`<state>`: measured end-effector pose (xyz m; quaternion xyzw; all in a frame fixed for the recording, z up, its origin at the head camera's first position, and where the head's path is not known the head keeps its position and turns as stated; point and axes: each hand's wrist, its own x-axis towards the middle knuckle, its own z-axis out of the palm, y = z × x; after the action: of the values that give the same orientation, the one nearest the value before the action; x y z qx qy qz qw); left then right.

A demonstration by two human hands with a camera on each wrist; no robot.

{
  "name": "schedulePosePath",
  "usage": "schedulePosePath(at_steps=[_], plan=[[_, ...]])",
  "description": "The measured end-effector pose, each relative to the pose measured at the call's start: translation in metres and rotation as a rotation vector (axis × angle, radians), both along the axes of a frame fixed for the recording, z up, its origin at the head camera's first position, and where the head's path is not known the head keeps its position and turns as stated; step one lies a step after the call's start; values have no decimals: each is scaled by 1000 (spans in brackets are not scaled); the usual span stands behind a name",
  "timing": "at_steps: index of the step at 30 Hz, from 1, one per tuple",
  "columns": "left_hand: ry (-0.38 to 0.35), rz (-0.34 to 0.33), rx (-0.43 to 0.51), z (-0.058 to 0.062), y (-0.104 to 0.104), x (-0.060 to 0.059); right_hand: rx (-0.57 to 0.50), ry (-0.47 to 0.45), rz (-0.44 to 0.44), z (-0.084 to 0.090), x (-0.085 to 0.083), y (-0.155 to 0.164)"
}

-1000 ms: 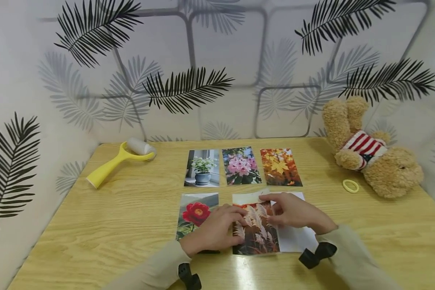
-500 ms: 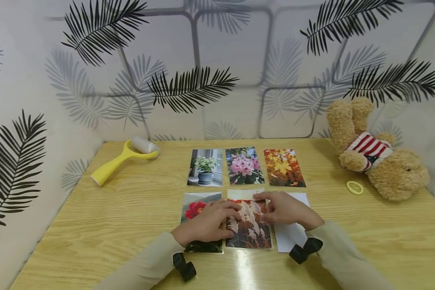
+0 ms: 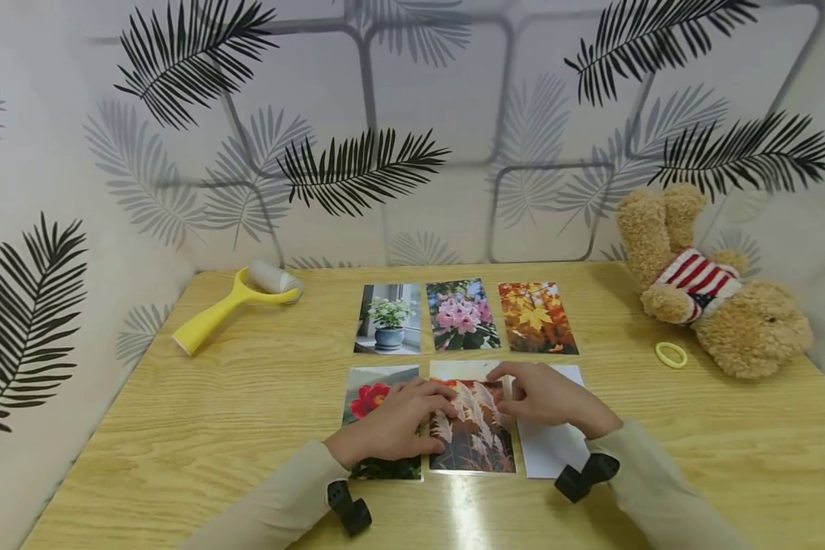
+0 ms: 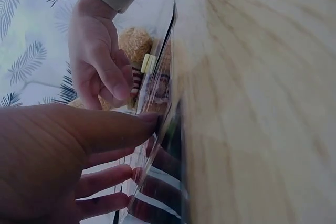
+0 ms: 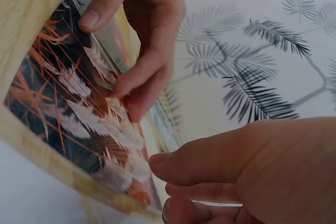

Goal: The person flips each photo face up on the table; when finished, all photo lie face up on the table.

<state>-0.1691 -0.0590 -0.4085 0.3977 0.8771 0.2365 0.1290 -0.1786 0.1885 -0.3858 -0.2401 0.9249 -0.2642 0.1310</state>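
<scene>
A photo of pampas grass [image 3: 472,435] lies flat on the wooden table [image 3: 213,428], in the middle of the near row. My left hand [image 3: 440,401] rests on its left edge with fingers stretched out, and partly covers the red flower photo [image 3: 370,397]. My right hand [image 3: 512,393] touches the photo's upper right part with its fingertips and lies over a white sheet [image 3: 557,451]. In the right wrist view the pampas photo [image 5: 79,114] shows close up under the left hand [image 5: 121,61]. In the left wrist view the left hand's fingers [image 4: 121,129] lie on the photo's edge.
Behind, three photos stand in a row: a potted plant [image 3: 388,319], pink flowers [image 3: 462,315], orange maple leaves [image 3: 536,317]. A yellow lint roller [image 3: 230,305] lies at the back left. A teddy bear [image 3: 722,298] and a yellow ring [image 3: 671,354] lie at the right.
The pampas photo has slid left, closer to the red flower photo, and now lies straight. Both hands moved left with it. Little has changed in the last half second.
</scene>
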Motion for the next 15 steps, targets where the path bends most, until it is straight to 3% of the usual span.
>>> schedulePosePath(at_steps=[8,15], plan=[[73,-23,32,1,12,2,-5,58,-45,1,2,39],[159,-14,87,-1,42,2,14,23,-124,5,3,68]])
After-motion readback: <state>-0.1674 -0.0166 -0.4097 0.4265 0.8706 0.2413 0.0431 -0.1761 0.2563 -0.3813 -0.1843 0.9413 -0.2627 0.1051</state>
